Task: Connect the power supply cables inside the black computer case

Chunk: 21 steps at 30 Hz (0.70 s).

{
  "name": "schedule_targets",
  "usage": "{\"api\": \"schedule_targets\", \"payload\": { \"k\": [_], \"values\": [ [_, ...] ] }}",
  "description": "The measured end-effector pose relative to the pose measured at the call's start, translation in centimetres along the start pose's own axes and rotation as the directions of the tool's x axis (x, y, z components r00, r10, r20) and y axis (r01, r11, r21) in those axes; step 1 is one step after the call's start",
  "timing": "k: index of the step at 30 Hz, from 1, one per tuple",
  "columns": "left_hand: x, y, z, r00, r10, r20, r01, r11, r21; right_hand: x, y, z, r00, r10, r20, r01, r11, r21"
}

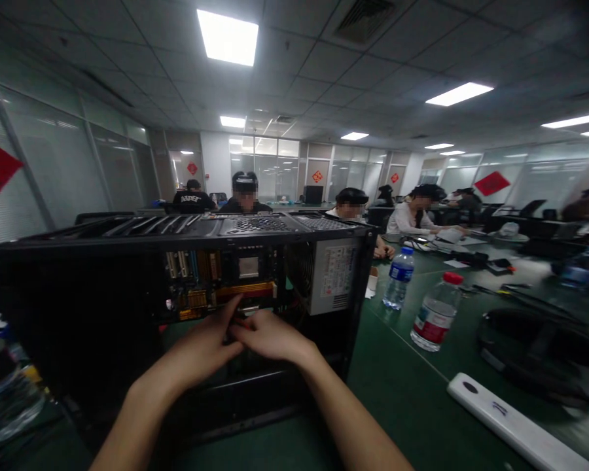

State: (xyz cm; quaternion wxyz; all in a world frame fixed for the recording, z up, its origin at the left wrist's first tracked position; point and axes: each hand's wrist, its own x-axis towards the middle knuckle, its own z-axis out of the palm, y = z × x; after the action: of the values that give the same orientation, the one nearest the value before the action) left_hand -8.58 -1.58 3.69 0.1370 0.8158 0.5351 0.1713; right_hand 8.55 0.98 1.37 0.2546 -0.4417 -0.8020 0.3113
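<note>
An open black computer case [191, 241] stands on the table in front of me, its side panel off. Both hands reach into it and meet below the motherboard [228, 261]. My left hand [201, 343] is closed, its index finger pointing up near a yellow-orange memory slot [245, 290]. My right hand [277, 337] is closed too, its fingertips touching the left fingers. Something small, dark and reddish shows between them, mostly covered. A silver power supply [334, 278] with a label sits in the upper right of the case.
Right of the case stand a blue-capped water bottle [399, 278] and a red-capped bottle [436, 313]. A white bar [515, 418] and a black headset-like object [530, 347] lie farther right. A clear plastic bottle [4, 386] is at left. Several people sit beyond.
</note>
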Motion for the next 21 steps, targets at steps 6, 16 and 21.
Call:
{"api": "schedule_targets", "payload": {
  "k": [6, 16, 21],
  "values": [
    [0.3, 0.6, -0.5, 0.974, -0.029, -0.224, -0.008, 0.987, -0.162, 0.2, -1.2, -2.0, 0.945, -0.001, -0.328, 0.105, 0.948, 0.300],
    [-2.3, 0.9, -4.4, 0.989, 0.057, 0.139, 0.032, 0.824, -0.565, -1.1, -3.5, -2.7, 0.870, 0.020, -0.492, 0.304, 0.763, 0.570],
    [-2.4, 0.8, -5.1, 0.994, -0.024, -0.105, -0.063, 0.663, -0.746, -0.8, -4.8, -1.2, 0.833, 0.141, -0.534, 0.392, 0.530, 0.751]
  ]
}}
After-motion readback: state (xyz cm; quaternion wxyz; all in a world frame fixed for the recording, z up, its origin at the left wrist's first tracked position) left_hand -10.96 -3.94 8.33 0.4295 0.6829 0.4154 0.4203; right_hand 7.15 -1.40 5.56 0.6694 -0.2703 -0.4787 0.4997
